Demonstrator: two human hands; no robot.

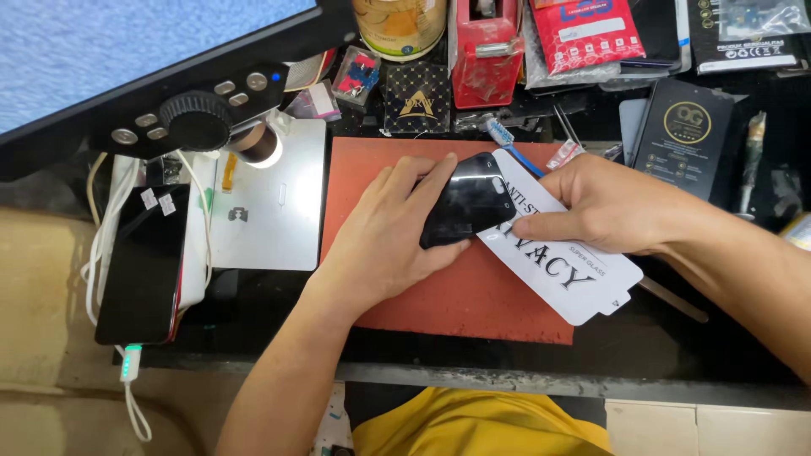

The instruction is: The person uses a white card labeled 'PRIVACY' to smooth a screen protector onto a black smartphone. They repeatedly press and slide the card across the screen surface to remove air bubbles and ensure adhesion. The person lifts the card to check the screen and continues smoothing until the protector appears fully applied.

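My left hand (384, 232) grips a black smartphone (466, 203) by its edges, holding it tilted over a red work mat (439, 295). Under the phone lies a flat white package with black lettering (566, 270), slanting down to the right across the mat's edge. My right hand (596, 207) rests on that white package, its fingertips pressed against it right beside the phone's lower edge.
A second dark phone (142, 266) with white cables lies at the left. A silver metal plate (270, 207) sits beside the mat under a microscope lamp (258, 145). Behind are a red tape dispenser (486, 55), a blue toothbrush (507, 139), black boxes (683, 135) and red packets (587, 34).
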